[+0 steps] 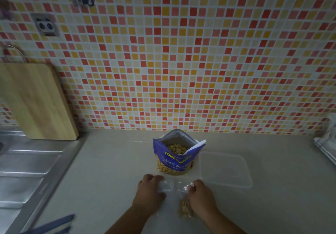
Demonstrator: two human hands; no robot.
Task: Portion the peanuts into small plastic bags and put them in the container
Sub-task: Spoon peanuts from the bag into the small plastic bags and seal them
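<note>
From the head camera, the left hand [151, 190] and right hand [201, 195] sit close together at the near edge of the pale surface [109, 170]. The right fingers [192, 187] are curled around the upper part of a small bag [184, 208], a clear one with a clump of peanuts at its bottom. It lies on the surface against the wrist, probably so the nuts stay settled away from the mouth while it is closed. The left fingers [160, 178] are curled over a pale plastic piece [164, 187]. It is too blurred to tell whether this is the bag's mouth or a spare empty bag.

Just beyond the hands, the blue peanut packet [179, 153] stands upright with its top spread open, which keeps the nuts within reach for scooping. Right beside it, on the right hand's side, the clear container [225, 170] lies flat; no filled bags are visible in it, so the portioning looks to be at an early stage.

A wooden cutting board [34, 101] leans on the tiled wall [181, 52] above the steel sink drainer [27, 170].
</note>
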